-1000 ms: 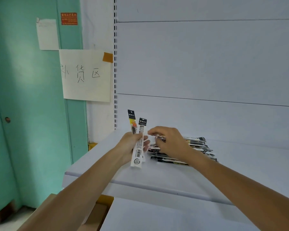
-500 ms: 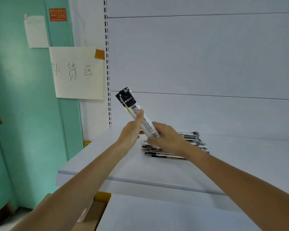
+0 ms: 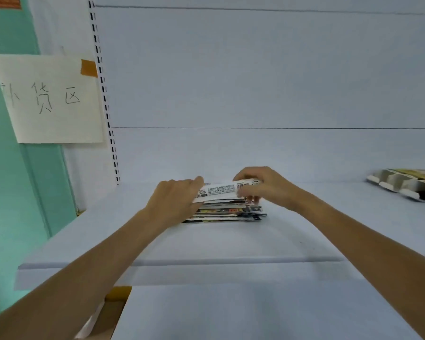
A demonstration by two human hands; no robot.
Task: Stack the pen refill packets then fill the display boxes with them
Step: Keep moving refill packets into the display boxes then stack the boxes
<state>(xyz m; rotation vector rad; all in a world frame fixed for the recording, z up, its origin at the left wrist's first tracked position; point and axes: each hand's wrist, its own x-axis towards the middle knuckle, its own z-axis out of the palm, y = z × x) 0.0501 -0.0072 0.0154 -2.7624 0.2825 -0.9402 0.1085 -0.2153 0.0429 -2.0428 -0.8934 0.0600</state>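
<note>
A pile of pen refill packets point(image 3: 225, 212) lies on the white shelf point(image 3: 206, 244) near its middle. Just above the pile, a small bundle of refill packets point(image 3: 220, 191) is held flat, white printed back facing me. My left hand point(image 3: 174, 200) grips its left end. My right hand point(image 3: 263, 186) pinches its right end, fingers curled over it. White display boxes point(image 3: 402, 184) with several compartments stand at the far right of the shelf, partly cut off by the frame edge.
The shelf's white back panel point(image 3: 255, 82) rises behind the pile. A slotted upright point(image 3: 106, 99) runs down the left. A paper sign point(image 3: 49, 99) hangs on the teal wall. A cardboard box point(image 3: 108, 315) sits below the shelf's front edge.
The held packets went from upright in my left hand to lying flat over the pile, held at both ends. The view shifted right and the display boxes came into sight.
</note>
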